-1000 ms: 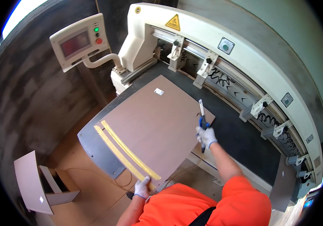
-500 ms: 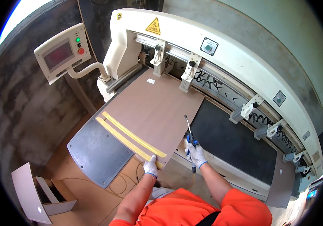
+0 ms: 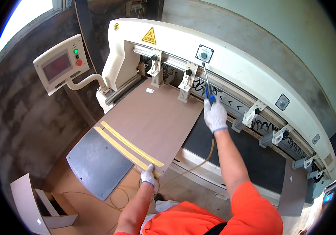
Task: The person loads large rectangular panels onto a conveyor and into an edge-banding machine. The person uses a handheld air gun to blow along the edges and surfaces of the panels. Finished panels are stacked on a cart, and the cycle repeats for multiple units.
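Observation:
My right hand (image 3: 216,115), in a white knit glove, grips an air blow gun (image 3: 209,92) with a long metal nozzle. Its tip reaches the green push button (image 3: 203,55) on the machine's white beam; whether it touches, I cannot tell. A hose (image 3: 207,155) trails below that hand. My left hand (image 3: 148,176), also gloved, pinches the near right corner of a brown flat panel (image 3: 152,117), thumb on top and most fingers hidden. Two yellow strips (image 3: 130,144) run along the panel's near end. Its far edge lies under the first clamps (image 3: 185,84) of the machine.
A control screen on an arm (image 3: 57,66) stands at the left. Below it a grey support plate (image 3: 97,164) juts out. Open brown-and-white box parts (image 3: 58,223) lie on the floor at lower left. Another brown panel (image 3: 296,192) rests at the machine's right end.
My right hand has moved up and away with the blow gun, from beside the panel to the button on the beam. My left hand keeps its hold on the panel's corner.

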Motion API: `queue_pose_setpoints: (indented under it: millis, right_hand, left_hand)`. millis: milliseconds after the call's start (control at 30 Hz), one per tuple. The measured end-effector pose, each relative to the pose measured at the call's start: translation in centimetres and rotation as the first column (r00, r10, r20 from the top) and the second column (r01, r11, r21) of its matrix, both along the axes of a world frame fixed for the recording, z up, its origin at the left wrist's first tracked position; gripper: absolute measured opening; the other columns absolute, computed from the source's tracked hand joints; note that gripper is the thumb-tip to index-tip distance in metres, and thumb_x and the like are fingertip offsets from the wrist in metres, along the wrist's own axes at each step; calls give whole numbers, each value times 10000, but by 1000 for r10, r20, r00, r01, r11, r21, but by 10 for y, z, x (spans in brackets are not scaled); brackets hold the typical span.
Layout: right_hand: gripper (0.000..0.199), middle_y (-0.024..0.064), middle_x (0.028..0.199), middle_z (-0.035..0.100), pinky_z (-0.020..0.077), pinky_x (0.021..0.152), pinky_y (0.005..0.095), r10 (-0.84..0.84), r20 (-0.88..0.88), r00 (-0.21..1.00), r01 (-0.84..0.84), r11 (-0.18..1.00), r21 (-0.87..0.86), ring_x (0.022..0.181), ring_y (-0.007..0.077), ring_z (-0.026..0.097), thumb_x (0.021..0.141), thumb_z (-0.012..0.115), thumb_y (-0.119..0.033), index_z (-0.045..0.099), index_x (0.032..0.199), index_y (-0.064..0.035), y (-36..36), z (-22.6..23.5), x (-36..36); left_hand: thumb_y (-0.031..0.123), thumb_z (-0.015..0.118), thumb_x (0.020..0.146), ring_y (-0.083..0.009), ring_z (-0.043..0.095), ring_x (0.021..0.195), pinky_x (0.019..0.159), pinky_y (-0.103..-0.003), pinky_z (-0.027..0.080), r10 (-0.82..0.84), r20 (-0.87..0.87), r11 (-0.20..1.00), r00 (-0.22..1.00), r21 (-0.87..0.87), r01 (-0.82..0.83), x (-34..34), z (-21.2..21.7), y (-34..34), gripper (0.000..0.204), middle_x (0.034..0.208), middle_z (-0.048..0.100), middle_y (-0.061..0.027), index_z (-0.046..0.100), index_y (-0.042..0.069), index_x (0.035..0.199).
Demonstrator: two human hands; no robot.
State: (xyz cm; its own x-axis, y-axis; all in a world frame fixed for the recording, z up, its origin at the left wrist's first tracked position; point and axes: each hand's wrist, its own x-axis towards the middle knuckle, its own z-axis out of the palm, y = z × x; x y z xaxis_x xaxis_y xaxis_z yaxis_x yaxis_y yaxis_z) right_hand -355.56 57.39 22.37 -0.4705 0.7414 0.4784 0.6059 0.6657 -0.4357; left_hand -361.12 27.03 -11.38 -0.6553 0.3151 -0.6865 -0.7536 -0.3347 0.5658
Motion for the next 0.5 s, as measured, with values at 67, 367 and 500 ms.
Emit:
queue_pose_setpoints:
  millis: [67,367,500]
  right_hand:
    - [416,260,904,727,551,811,578,-45,29,999,43,998,43,887,472,703,1027,528,-443,604,1187,-66,13,28,-15]
    - [473,274,975,746,567,865,553,-191,185,964,194,981,5,948,451,729,1001,530,-443,684,1095,-6,20,40,-19]
    - [495,281,992,737,555,849,566,-114,116,987,115,993,-4,943,459,718,996,548,-464,728,1039,-6,20,41,-5]
  left_hand:
    - [194,667,1026,-276,717,959,717,-432,595,22,-16,999,1000,27,-22,2,11,1,301,1148,719,-104,622,33,1276]
    - [351,609,1050,-301,685,977,791,-440,587,-15,30,1000,999,20,15,24,-51,-73,469,1208,655,-133,483,54,1391]
    - [306,607,1036,-206,518,661,565,-366,446,171,99,985,980,-14,-171,75,-37,-157,241,864,511,-54,492,96,1058]
